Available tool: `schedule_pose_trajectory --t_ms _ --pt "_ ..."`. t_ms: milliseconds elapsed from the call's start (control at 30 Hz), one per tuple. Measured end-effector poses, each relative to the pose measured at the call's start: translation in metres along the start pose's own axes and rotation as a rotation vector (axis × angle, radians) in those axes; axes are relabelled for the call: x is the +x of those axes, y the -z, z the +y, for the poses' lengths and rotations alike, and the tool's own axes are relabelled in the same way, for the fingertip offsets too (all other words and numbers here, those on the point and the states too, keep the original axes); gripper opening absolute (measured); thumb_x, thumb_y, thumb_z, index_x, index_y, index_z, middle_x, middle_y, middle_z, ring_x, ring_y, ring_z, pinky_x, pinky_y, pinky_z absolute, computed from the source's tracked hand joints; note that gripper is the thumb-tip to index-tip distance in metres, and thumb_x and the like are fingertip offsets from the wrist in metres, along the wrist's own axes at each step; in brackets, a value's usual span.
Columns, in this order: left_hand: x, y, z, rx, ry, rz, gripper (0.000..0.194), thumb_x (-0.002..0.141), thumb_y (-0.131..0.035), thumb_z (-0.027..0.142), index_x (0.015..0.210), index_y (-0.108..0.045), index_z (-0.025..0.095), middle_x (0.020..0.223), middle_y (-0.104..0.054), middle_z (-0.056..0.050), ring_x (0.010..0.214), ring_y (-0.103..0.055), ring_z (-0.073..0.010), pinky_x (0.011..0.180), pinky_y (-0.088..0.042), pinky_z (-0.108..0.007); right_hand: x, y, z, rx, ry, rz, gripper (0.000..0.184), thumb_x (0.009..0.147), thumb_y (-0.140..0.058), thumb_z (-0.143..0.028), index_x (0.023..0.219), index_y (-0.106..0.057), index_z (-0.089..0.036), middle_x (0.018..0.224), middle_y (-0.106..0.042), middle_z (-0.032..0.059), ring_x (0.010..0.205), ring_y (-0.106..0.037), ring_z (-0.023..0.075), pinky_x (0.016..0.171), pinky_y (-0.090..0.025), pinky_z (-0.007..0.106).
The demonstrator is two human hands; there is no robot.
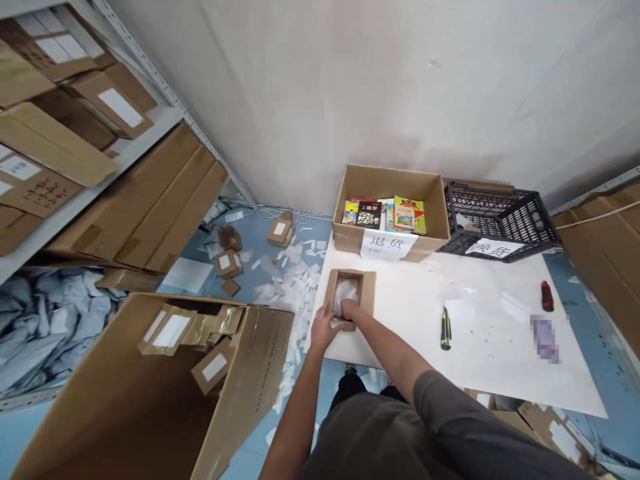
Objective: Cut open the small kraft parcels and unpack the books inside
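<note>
matt brown cardboard box (350, 293); crinkled white wrap (346, 291); smooth matt white table (500, 347)

Table: white top (425, 320)
Far edge: carton of books (390, 210), black crate (500, 217)
Near left: small open box (367, 293)
Middle: yellow-black cutter (445, 329)
Right: red cutter (547, 296)

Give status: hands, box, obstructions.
Left hand steadies small open box. Right hand inside, on white wrapping. Yellow knife lies apart, nothing blocking.
</note>
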State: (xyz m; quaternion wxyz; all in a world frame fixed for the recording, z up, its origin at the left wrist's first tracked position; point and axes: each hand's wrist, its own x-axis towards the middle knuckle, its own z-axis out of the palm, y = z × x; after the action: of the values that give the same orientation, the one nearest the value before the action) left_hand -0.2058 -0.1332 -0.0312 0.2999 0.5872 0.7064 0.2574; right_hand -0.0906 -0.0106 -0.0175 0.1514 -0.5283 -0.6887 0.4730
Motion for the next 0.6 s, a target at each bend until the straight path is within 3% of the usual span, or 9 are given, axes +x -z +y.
schedule_pose_trajectory --t_ms 100,233,300,400,500,600 --pt "-0.001 0.003 -0.002 0.142 -0.024 0.020 0.038 0.072 -0.086 0.028 0.106 -0.072 0.022 0.155 -0.049 -0.013 0.141 -0.047 -0.0351 0.117 -0.041 -0.050 -0.013 0.006 -0.003 -0.141 -0.055 -0.073 0.013 0.068 -0.080 -0.016 0.076 -0.070 -0.016 0.084 -0.072 0.0115 0.091 -0.068 0.0286 0.083 -0.053 0.035" --pt "-0.001 0.015 -0.013 0.208 -0.108 0.001 0.040 0.074 -0.083 0.028 0.111 -0.070 0.023 0.152 -0.051 -0.012 0.143 -0.044 -0.0345 0.119 -0.039 -0.050 -0.055 0.031 -0.001 -0.395 0.014 0.078 0.028 0.087 -0.065 -0.019 0.114 -0.070 -0.019 0.125 -0.066 0.0149 0.123 -0.055 0.0287 0.104 -0.046 0.039" --pt "0.000 0.018 -0.019 0.210 -0.127 -0.018 0.040 0.077 -0.078 0.022 0.116 -0.069 0.024 0.156 -0.047 -0.011 0.146 -0.041 -0.0341 0.119 -0.040 -0.050 -0.078 0.037 0.006 -0.512 0.004 0.116 0.042 0.084 -0.071 -0.025 0.125 -0.066 -0.022 0.139 -0.057 0.0151 0.131 -0.049 0.0308 0.105 -0.045 0.041" --pt "0.004 0.016 -0.021 0.190 -0.098 -0.067 0.038 0.083 -0.064 0.011 0.118 -0.071 0.024 0.160 -0.043 -0.010 0.145 -0.045 -0.0320 0.114 -0.047 -0.046 -0.100 0.030 0.024 -0.529 -0.104 0.015 0.065 0.070 -0.087 -0.028 0.131 -0.064 -0.024 0.160 -0.037 0.0157 0.137 -0.044 0.0365 0.102 -0.048 0.044" --pt "0.009 0.011 -0.012 0.156 -0.093 -0.125 0.031 0.085 -0.056 0.006 0.104 -0.074 0.022 0.158 -0.046 -0.008 0.136 -0.056 -0.0281 0.107 -0.053 -0.041 -0.106 0.016 0.043 -0.474 -0.142 -0.012 0.044 0.077 -0.082 -0.023 0.119 -0.070 -0.024 0.168 -0.027 0.0101 0.138 -0.048 0.0344 0.103 -0.048 0.043" --pt "0.008 0.008 0.002 0.140 -0.134 -0.131 0.026 0.087 -0.055 0.008 0.096 -0.075 0.021 0.155 -0.050 -0.006 0.131 -0.060 -0.0254 0.103 -0.055 -0.038 -0.107 0.019 0.054 -0.452 -0.118 0.054 0.020 0.086 -0.072 -0.021 0.106 -0.075 -0.022 0.167 -0.032 0.0058 0.135 -0.053 0.0311 0.105 -0.049 0.041"
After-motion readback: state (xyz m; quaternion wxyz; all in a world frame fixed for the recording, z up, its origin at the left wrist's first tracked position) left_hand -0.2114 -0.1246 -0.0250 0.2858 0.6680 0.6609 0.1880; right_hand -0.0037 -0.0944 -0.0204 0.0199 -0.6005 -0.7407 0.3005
